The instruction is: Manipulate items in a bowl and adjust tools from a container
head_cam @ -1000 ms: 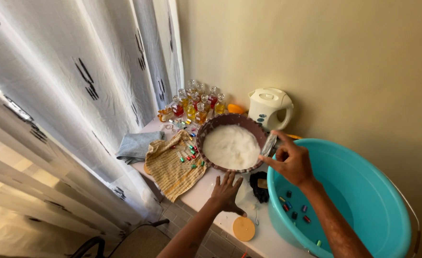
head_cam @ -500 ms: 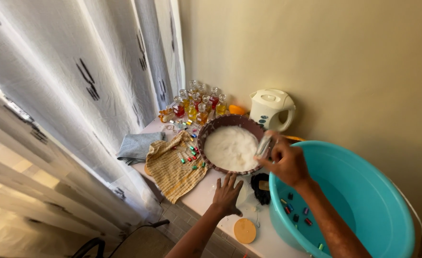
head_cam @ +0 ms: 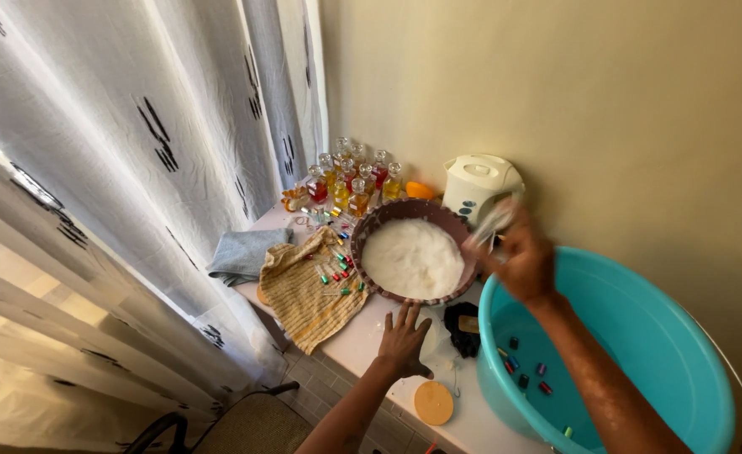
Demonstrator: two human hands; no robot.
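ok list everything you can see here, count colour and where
bowl: one, dark rim, white contents, middle of the counter
basin: one, turquoise, right, a few small coloured vials inside
kettle: one, cream, by the wall behind the bowl
glass bottles: a cluster, yellow, orange and red liquids, back corner
striped cloth: one, yellow, left of the bowl, small coloured vials on it
grey cloth: one, folded, far left by the curtain
round disc: one, orange, front counter edge
curtain: white with black marks, left
left hand: flat on the counter in front of the bowl
right hand: raised over the bowl's right rim, gripping a blurred pale object
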